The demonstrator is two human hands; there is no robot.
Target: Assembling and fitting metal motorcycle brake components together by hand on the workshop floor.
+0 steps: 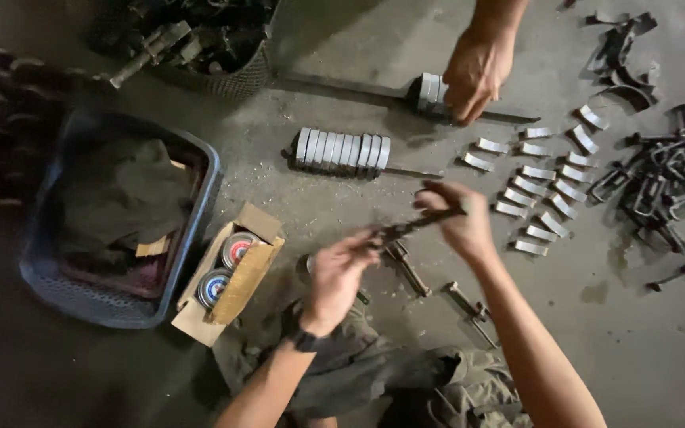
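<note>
Two hands hold one metal rod above a dirty grey floor.

The left hand (334, 273) and right hand (460, 218) each grip an end of the dark rod (414, 226), over the concrete floor (358, 47) strewn with shiny curved pieces (341, 149).

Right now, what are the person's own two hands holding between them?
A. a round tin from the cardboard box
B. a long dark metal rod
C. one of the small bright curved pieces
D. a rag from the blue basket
B: the left hand and right hand each grip one end of a long dark metal rod, held above the floor.
</note>
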